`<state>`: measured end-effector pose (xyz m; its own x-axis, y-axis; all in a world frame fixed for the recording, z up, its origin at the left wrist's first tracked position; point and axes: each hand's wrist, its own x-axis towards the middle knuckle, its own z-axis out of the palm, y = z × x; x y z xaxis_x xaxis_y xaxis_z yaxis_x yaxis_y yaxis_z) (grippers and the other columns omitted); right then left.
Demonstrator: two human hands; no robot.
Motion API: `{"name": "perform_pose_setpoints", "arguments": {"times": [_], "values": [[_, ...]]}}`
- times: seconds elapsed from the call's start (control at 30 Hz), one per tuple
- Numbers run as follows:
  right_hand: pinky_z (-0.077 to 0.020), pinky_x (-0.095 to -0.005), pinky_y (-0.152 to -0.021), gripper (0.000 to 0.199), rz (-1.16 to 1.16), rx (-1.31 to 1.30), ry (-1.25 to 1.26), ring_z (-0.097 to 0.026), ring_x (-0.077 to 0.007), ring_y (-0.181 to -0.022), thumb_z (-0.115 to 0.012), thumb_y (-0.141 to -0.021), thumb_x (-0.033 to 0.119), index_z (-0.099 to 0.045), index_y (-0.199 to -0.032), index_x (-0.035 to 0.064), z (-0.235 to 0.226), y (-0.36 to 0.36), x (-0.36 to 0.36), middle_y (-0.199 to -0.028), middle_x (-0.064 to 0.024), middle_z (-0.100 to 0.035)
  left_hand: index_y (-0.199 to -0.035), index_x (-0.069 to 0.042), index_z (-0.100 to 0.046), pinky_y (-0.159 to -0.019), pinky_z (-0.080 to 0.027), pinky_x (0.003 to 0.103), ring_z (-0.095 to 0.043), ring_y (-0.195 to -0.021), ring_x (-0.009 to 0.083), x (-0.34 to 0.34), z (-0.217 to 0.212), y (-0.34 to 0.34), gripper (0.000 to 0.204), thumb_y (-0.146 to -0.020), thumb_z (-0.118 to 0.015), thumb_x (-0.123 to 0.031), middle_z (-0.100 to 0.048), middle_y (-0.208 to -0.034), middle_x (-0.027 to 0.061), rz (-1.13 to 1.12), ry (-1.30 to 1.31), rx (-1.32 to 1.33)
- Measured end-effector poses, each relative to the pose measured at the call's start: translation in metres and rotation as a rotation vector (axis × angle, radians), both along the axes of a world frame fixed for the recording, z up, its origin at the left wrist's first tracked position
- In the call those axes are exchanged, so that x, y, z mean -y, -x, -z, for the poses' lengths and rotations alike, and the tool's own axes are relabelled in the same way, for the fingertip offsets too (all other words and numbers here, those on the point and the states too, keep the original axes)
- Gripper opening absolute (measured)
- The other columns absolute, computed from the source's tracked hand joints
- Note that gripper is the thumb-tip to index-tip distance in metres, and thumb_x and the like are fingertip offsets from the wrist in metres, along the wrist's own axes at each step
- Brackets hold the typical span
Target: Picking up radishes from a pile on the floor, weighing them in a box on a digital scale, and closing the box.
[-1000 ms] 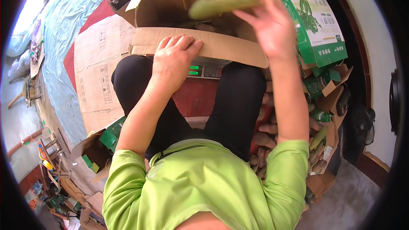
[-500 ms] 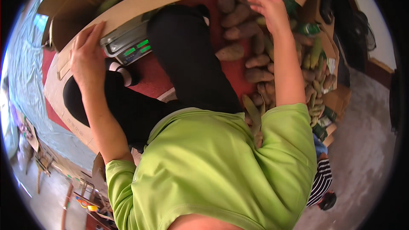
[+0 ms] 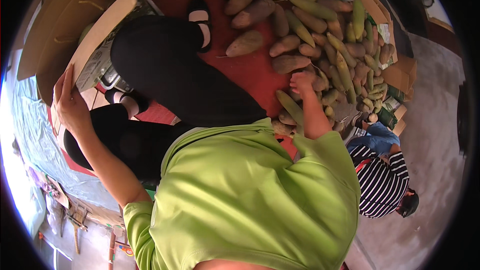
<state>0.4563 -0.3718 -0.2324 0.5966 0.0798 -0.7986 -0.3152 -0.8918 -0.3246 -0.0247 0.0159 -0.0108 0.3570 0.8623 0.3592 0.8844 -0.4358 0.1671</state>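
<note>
My left hand [image 3: 71, 102] grips the edge of a large cardboard box [image 3: 102, 32], fingers over its flap. A bit of something green [image 3: 86, 32] shows inside that box. Low over a heap of long vegetables, my right hand [image 3: 303, 82] has its fingers curled together; what they hold, if anything, is hidden. Closest to it lie a plump brown vegetable [image 3: 291, 63] and a slender green one [image 3: 290, 107]. The heap mixes brown, potato-like pieces with green, cucumber-like ones [image 3: 345, 73]; the exact kind cannot be told.
A digital scale [image 3: 114, 79] sits under the box, partly hidden by my leg. Red ground covering [image 3: 225, 70] lies between my feet and the heap. Cardboard [image 3: 402, 77] borders the heap at right. Another person in a striped shirt [image 3: 382, 177] is at lower right.
My right hand has come down and back toward me, from the far side of the heap to its near left edge. The view has swung right, while my left hand stays on the box.
</note>
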Motion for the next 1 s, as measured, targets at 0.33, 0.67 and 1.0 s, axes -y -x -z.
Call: {"name": "perform_pose_setpoints", "arguments": {"times": [0.33, 0.67, 1.0], "values": [[-0.0512, -0.0432, -0.079, 0.036, -0.703, 0.484, 0.433, -0.062, -0.0325, -0.090, -0.058, -0.085, 0.037, -0.060, -0.109, 0.0097, 0.045, -0.032, 0.081, -0.103, -0.0104, -0.064, -0.117, -0.022, -0.065, -0.078, -0.051, 0.034, -0.065, -0.093, 0.0213, -0.007, 0.013, -0.003, 0.048, -0.080, -0.053, 0.006, -0.065, -0.107, 0.0028, 0.020, -0.038, -0.010], [-0.0380, -0.0458, -0.102, 0.067, -0.750, 0.518, 0.693, -0.034, -0.0277, -0.132, -0.064, -0.077, 0.035, -0.036, -0.138, 0.0263, -0.017, -0.066, 0.048, -0.141, -0.0059, -0.039, -0.111, -0.016, -0.068, -0.085, -0.049, 0.034, -0.063, -0.097, 0.0253, -0.001, 0.007, -0.006, 0.053, -0.070, -0.049, 0.012, -0.066, -0.105, 0.0059, 0.009, -0.090, -0.027], [-0.0428, -0.0449, -0.098, 0.081, -0.781, 0.512, 0.755, -0.046, -0.0373, -0.119, -0.078, -0.062, 0.029, -0.039, -0.130, 0.0076, 0.001, -0.058, 0.077, -0.128, -0.0163, -0.047, -0.113, -0.025, -0.065, -0.092, -0.044, 0.035, -0.057, -0.106, 0.0207, 0.007, 0.006, -0.012, 0.049, -0.074, -0.050, 0.000, -0.062, -0.111, -0.0046, -0.173, -0.050, -0.092]]}}
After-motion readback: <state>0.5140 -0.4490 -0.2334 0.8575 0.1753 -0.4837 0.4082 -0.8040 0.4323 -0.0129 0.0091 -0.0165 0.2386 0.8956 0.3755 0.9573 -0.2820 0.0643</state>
